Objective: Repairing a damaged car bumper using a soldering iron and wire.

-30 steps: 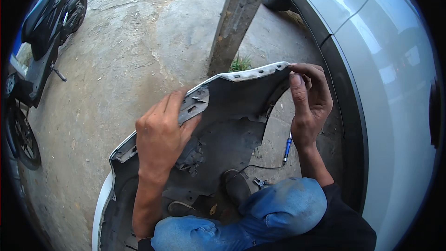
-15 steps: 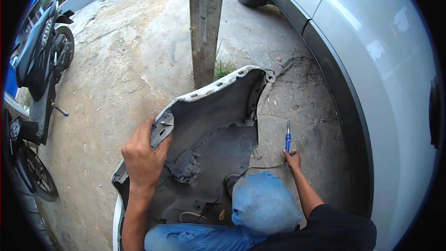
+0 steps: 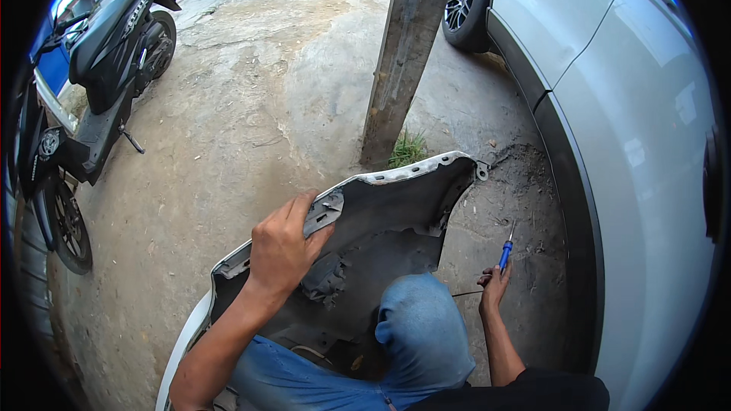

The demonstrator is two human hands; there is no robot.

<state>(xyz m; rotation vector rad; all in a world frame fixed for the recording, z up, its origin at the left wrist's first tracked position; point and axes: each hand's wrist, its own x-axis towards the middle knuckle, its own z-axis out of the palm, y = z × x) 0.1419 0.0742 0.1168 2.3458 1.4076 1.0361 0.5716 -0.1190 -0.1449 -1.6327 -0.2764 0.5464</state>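
Bumper cover [image 3: 396,213] propped up on the concrete floor [image 3: 251,106], hollow grey inside facing the camera, white painted skin only peeking along the lower left edge. Long axis running from lower left up to upper right, ending at a small tab near the car.

Left hand [image 3: 283,247] clamped over the top rim, fingers curled down the far side, thumb on the near side beside a moulded bracket. So definitely closed on the bumper cover, steadying it upright.

Right hand [image 3: 493,288] low on the ground to the right, well apart from the bumper, fingertips pinched around the blue-handled screwdriver [image 3: 505,253]. Screwdriver pointing up and away, roughly toward the dark wheel arch trim of the white car [image 3: 632,144]. Tip lying off to the right of the bumper's right end, so right hand clearly the nearer 1 to that end, left hand nearer the middle of the rim.

Hard to make out: whether the screwdriver is lifted or lying on the dirt, can't tell. Thin dark wire or rod by the right wrist, no idea what. Lower part of the bumper hidden behind the jeans-clad knee [image 3: 422,327]. Clips and fasteners inside too murky to count.

Also around: wooden post [image 3: 403,53] just behind the bumper with a grass tuft at its foot, black scooter [image 3: 106,53] parked far left.
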